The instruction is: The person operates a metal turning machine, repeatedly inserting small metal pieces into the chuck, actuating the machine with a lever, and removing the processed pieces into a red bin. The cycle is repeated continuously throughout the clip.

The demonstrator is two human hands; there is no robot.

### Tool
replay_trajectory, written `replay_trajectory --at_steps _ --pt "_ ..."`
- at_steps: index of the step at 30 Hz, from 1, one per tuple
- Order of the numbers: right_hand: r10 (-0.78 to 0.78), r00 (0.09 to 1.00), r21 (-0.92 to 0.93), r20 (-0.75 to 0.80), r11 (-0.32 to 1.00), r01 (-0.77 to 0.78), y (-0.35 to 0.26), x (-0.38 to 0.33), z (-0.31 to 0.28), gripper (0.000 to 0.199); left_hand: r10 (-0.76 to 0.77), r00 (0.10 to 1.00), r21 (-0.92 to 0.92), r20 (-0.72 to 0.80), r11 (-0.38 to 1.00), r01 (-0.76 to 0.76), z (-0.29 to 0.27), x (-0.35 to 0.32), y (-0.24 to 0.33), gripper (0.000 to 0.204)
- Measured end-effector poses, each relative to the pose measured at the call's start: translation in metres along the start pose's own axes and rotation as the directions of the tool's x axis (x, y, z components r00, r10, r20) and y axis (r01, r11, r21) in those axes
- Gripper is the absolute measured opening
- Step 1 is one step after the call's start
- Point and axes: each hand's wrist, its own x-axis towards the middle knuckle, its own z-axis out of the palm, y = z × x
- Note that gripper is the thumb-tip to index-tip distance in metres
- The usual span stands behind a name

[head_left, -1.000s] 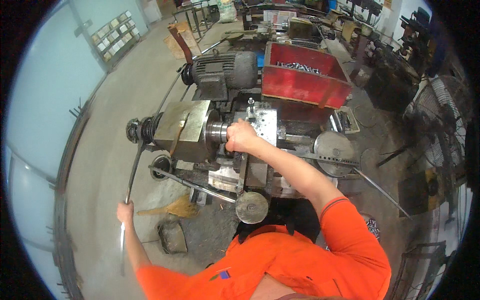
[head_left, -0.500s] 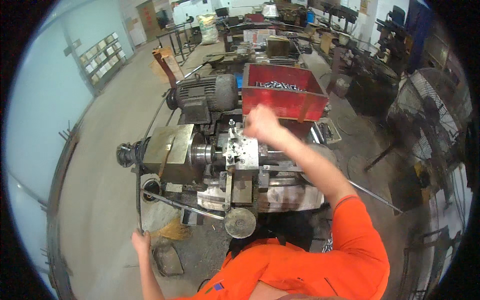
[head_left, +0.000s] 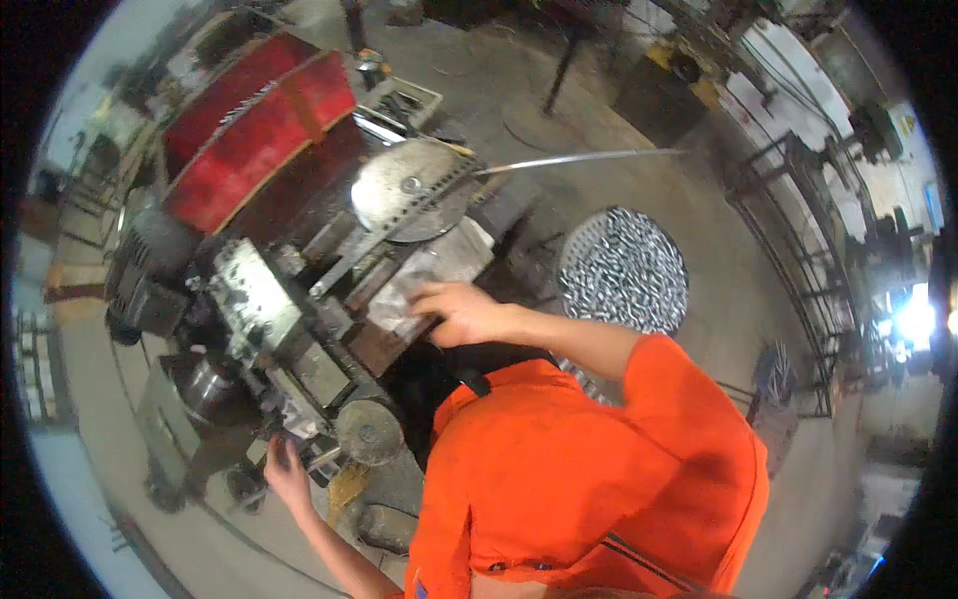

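My right hand [head_left: 461, 313] is open, its fingers stretched out over the pale, stained sheet [head_left: 399, 304] on the near side of the lathe-like machine. Nothing shows in its fingers. My left hand [head_left: 289, 474] is at the machine's lower left, near a round metal handwheel [head_left: 369, 431]. Its thumb and fingers look apart, and I see nothing held, though the picture is a little blurred there. A metal block [head_left: 257, 290] on the machine's slide stands between the hands and the red bin. Beyond my right hand lies a round metal disc [head_left: 404, 190] with a perforated bar across it.
A red bin [head_left: 264, 150] holding small metal parts stands at the far left. On the floor to the right is a round basket heaped with shiny metal pieces [head_left: 624, 275]. A long rod [head_left: 584, 160] juts out to the right from the disc. Metal racks [head_left: 788, 260] line the right.
My view has swung to the right. My left hand has let go of the long dark lever and moved to the machine. My right hand has come down from near the red bin, its fingers extended.
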Motion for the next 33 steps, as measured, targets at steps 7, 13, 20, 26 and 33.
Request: replay_trajectory --at_steps 7,13,20,26,33 --pt "0.737 0.614 -0.513 -0.283 0.425 -0.746 0.169 -0.19 -0.087 0.031 -0.184 0.983 0.242 0.006 0.954 0.177 0.021 0.015 -0.006 0.022" --pt "0.905 0.405 -0.647 -0.127 0.234 -0.725 0.234 -0.224 -0.133 0.032 -0.25 0.968 0.169 -0.014 0.954 0.249 0.019 0.016 -0.006 0.03" --pt "0.779 0.626 -0.758 -0.033 0.389 -0.524 0.278 -0.22 -0.11 0.024 -0.248 0.966 0.143 -0.073 0.956 0.256 0.021 0.011 -0.001 0.024" --pt "0.926 0.366 -0.678 -0.096 0.209 -0.705 0.244 -0.185 -0.112 0.037 -0.233 0.971 0.236 -0.058 0.941 0.241 0.02 0.013 -0.001 0.021" --pt "0.755 0.648 -0.588 -0.096 0.482 -0.649 0.234 -0.179 -0.117 0.023 -0.163 0.979 -0.184 0.125 0.965 0.184 0.002 0.006 -0.005 0.021"
